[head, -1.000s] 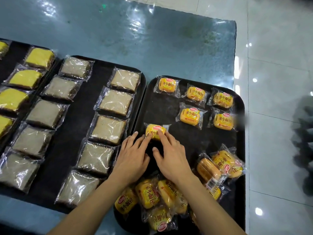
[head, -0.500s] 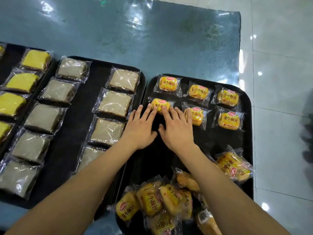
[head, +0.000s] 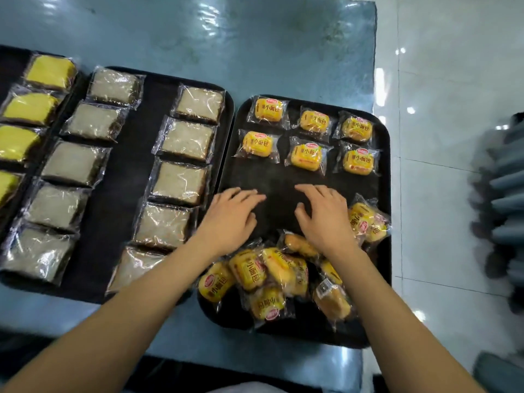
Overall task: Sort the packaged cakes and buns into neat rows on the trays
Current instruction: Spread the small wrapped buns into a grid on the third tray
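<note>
Bench [head: 255, 38] was covered in a glossy blue-grey film, wrinkled in spots, with glare patches along the far side and a darker smudge near its far right corner. Right of the bench: floor [head: 442, 80] of pale glossy tiles, thin grout lines, several small bright light reflections. Further right of the bench, at frame edge, a blurred stack of grey-blue objects [head: 507, 199]; too smeared to identify. Another grey-blue shape [head: 499, 370] sat at the lower right corner, near the bench's near end. Dark gap under the bench's near edge [head: 175, 373], contents unreadable.
</note>
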Available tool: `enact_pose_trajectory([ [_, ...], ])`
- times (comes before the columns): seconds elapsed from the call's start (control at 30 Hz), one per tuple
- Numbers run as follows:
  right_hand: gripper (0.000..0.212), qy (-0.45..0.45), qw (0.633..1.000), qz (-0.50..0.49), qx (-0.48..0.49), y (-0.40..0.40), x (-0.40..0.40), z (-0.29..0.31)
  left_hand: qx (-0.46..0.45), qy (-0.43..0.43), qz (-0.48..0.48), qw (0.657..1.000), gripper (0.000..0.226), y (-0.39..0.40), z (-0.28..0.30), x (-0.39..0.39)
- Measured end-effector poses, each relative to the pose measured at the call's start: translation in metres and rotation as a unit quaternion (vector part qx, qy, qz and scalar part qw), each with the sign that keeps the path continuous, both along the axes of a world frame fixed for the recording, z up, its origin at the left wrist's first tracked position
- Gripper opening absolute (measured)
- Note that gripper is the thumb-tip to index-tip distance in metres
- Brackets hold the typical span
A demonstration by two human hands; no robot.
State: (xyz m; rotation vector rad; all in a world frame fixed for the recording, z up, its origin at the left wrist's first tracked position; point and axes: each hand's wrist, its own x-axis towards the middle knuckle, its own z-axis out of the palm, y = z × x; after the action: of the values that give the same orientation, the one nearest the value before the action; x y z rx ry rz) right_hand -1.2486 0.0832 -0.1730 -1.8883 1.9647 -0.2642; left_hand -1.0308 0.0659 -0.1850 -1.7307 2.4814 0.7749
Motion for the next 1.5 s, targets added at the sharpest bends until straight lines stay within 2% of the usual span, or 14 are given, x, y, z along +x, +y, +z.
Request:
enact_pose_trajectory([
  [0.13,0.027,-0.018,0.997,-0.08,0.006,0.067,-0.016,0.018,0.083,0.082,-0.041,0.992,0.046,0.05,0.009,-0.012],
  [0.3,0.045,0.029,0.997,-0.013,0.067,0.112,-0.02,0.012,0.146,0.094,-0.052,0.983,0.043,0.065,0.006,-0.015],
  [0.37,0.038,0.045,0.998,-0.002,0.054,0.111,-0.015,0.006,0.152,0.096,-0.045,0.983,0.042,0.067,0.006,-0.016],
  [0.47,0.025,0.028,0.999,-0.022,0.012,0.095,-0.008,0.004,0.182,0.123,0.007,0.976,0.044,0.069,0.007,-0.013],
  [0.6,0.027,-0.077,0.995,-0.065,0.023,0.057,-0.001,0.012,0.142,0.196,0.104,0.965,0.053,0.067,0.014,-0.008],
  [0.7,0.021,-0.058,0.996,-0.031,0.058,0.029,0.005,0.004,0.094,0.162,0.124,0.975,0.055,0.062,0.016,-0.001],
  [0.8,0.025,-0.009,0.996,0.001,0.089,0.008,0.011,-0.011,0.093,0.121,0.066,0.986,0.047,0.057,0.011,0.001],
  [0.93,0.033,0.024,0.999,-0.022,0.022,0.013,0.009,-0.02,0.134,0.073,0.011,0.988,0.046,0.046,0.003,-0.006],
  [1.0,0.033,0.026,0.999,0.008,-0.024,0.032,0.006,-0.019,0.156,0.053,0.014,0.986,0.047,0.044,0.001,-0.009],
  [1.17,0.046,0.131,0.987,0.091,-0.007,0.068,0.002,-0.031,0.174,0.006,0.015,0.985,0.049,0.047,0.0,-0.014],
  [1.27,0.04,0.106,0.991,0.072,-0.032,0.053,0.003,-0.028,0.121,0.0,0.032,0.992,0.047,0.044,0.004,-0.019],
  [1.33,0.048,0.075,0.994,0.077,-0.018,0.038,0.003,-0.024,0.096,-0.006,0.049,0.994,0.041,0.04,0.006,-0.02],
  [1.4,0.059,0.057,0.993,0.101,0.014,0.023,0.0,-0.023,0.113,-0.014,0.043,0.993,0.038,0.036,0.007,-0.021],
  [1.5,0.054,0.07,0.989,0.122,0.046,0.012,0.001,-0.024,0.127,-0.001,0.054,0.99,0.047,0.028,0.007,-0.023],
])
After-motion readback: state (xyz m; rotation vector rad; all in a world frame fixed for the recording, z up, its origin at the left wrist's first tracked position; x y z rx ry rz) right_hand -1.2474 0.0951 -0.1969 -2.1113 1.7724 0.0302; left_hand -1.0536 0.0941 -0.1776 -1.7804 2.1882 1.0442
